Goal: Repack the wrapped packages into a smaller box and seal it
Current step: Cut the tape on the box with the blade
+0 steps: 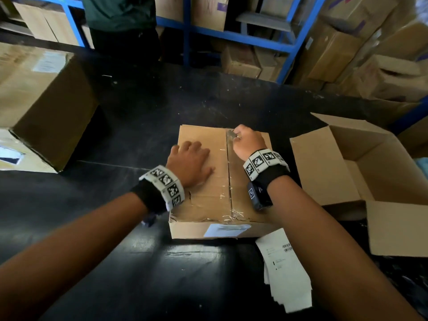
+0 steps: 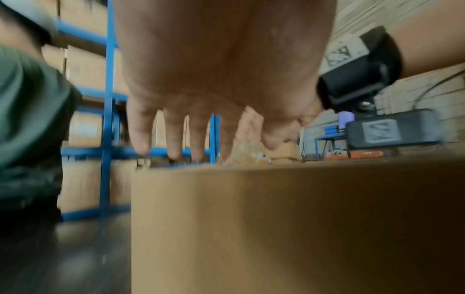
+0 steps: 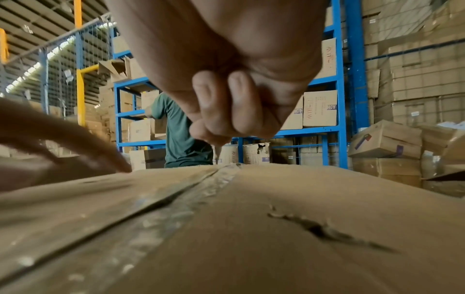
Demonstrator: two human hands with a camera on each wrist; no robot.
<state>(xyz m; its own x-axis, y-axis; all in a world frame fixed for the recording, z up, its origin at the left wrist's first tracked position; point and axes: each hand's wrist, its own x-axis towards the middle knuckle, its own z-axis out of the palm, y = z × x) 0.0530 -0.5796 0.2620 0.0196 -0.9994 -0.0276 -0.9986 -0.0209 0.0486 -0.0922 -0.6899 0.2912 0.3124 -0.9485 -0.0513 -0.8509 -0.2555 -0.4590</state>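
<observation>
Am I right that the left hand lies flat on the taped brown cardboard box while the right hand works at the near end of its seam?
Not quite. The left hand does lie flat on the taped brown cardboard box, but the right hand works at the far end of the clear-taped centre seam, pinching a small pointed tool whose tip shows in the right wrist view. The head view shows this.

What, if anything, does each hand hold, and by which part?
The right hand grips a small pointed tool by its upper end, tip on the taped seam. The left hand holds nothing; it rests flat on the sealed box.
</observation>
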